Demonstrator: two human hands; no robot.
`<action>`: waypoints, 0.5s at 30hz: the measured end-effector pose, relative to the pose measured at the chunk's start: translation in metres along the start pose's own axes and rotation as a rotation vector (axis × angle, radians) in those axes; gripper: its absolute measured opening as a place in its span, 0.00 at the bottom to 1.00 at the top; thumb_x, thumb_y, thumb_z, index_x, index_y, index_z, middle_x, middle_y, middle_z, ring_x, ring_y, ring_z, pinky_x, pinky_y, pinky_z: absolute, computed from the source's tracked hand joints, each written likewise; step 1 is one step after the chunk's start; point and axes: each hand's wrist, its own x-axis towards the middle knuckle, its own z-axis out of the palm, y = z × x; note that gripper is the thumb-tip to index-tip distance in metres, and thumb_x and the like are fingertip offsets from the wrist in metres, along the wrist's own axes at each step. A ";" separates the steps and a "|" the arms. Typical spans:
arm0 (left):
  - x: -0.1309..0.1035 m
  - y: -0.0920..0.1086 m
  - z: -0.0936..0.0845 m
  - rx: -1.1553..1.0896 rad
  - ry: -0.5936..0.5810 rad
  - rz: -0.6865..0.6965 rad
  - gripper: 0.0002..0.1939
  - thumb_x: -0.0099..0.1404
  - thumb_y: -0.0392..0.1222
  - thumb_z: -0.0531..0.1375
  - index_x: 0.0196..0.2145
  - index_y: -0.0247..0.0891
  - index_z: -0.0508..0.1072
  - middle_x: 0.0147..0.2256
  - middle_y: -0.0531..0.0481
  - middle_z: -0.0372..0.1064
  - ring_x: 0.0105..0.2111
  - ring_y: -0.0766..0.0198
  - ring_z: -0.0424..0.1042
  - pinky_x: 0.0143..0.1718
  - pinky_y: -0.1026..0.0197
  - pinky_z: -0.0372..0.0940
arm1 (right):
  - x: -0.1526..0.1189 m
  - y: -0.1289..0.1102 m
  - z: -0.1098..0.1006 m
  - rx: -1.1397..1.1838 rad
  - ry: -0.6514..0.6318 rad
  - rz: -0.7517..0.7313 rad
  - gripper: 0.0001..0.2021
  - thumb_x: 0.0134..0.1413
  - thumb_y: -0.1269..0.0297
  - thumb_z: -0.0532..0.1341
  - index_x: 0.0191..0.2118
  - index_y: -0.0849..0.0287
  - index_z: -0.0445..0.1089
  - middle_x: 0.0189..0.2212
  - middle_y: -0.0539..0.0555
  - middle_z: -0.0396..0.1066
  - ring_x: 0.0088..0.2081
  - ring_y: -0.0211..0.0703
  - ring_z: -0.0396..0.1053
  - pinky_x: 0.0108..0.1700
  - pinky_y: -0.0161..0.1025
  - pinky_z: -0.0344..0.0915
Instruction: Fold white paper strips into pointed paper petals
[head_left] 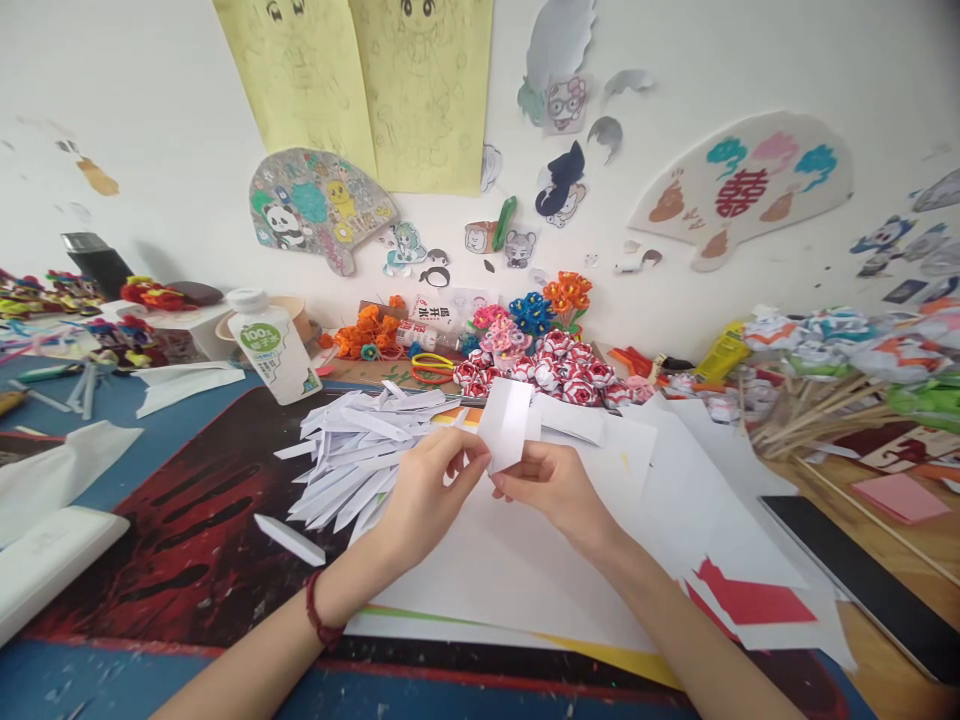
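Between my two hands a small white piece of paper [507, 415] with a crease line stands upright above the sheets. My left hand [439, 485] pinches its lower left corner between thumb and fingers. At the lower right corner, my right hand [551, 485] grips it the same way. Beneath them lie large white paper sheets [495, 580]. Left of my left hand is a heap of folded white paper strips [352, 450] with pointed ends. One loose strip [291, 540] lies apart on the dark mat [202, 530].
A white bottle [274, 345] stands behind the strips. Red-and-white paper flowers [562, 365] line the back near the wall. To the right are red paper scraps [754, 600], a black phone-like slab [862, 580] and wrapped flowers on sticks [802, 420]. A white case [56, 560] sits at left.
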 end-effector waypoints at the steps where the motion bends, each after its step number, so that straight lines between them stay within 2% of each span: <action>1: 0.000 0.001 0.000 -0.003 -0.002 -0.003 0.03 0.66 0.36 0.56 0.33 0.39 0.69 0.30 0.54 0.68 0.28 0.68 0.64 0.32 0.65 0.58 | 0.000 0.000 0.000 0.002 0.000 0.001 0.12 0.45 0.65 0.68 0.38 0.62 0.76 0.27 0.54 0.75 0.31 0.43 0.73 0.34 0.39 0.69; 15: -0.001 0.003 0.002 -0.061 -0.022 -0.020 0.01 0.65 0.35 0.57 0.36 0.38 0.68 0.31 0.54 0.68 0.28 0.69 0.64 0.32 0.66 0.59 | -0.002 0.000 -0.001 0.029 -0.004 0.001 0.11 0.46 0.66 0.68 0.38 0.62 0.76 0.26 0.53 0.74 0.29 0.41 0.72 0.34 0.38 0.68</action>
